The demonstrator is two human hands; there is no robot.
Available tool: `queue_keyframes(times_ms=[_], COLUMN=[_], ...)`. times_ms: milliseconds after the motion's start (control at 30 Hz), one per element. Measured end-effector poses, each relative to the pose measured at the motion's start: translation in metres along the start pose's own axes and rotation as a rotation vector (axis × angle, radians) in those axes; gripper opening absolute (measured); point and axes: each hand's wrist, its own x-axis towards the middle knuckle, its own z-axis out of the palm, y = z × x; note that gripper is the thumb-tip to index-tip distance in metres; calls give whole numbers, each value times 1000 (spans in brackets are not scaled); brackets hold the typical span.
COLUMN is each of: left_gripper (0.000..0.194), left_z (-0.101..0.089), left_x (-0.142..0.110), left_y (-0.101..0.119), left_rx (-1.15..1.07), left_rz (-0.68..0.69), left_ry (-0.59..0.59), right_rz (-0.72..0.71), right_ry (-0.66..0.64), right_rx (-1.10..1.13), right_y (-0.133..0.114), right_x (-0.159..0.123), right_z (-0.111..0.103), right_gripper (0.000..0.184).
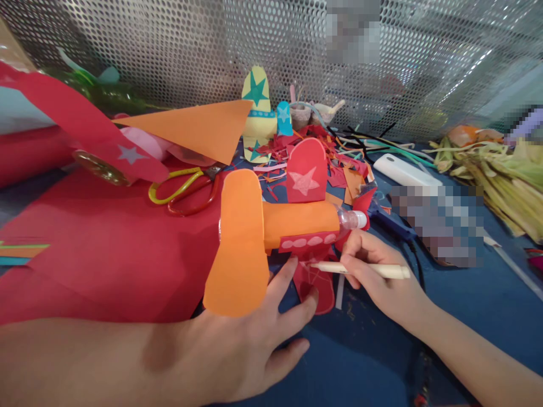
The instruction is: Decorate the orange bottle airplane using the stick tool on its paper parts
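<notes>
An orange paper airplane (271, 226) built on a clear plastic bottle lies at the middle of the blue table (373, 350). It has an orange front wing, red rear wings with pale stars and a red window strip. My left hand (250, 333) lies open, fingers spread, with fingertips pressing the lower red wing (316, 285) flat on the table. My right hand (382, 277) is closed on a cream pen (365, 269), its tip touching that red wing.
Yellow and red scissors (186, 189) lie on red paper sheets (106, 249) at the left. An orange paper triangle, a yellow-and-blue paper plane (259, 110), paper scraps (335, 158), a white tube (403, 169) and dried husks (504, 175) lie behind. A perforated metal screen backs the table.
</notes>
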Motion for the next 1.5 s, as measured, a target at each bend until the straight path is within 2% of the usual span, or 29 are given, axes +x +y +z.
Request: queue_keyframes(times_ms=[1500], left_gripper=[45], left_z=[0], left_x=[-1], left_y=[0], left_rx=[14], left_rz=[-6], left_ry=[0], right_rz=[13], right_ry=[-31], right_rx=[11], right_y=[1], right_x=[-2], right_z=[0], right_gripper=[19])
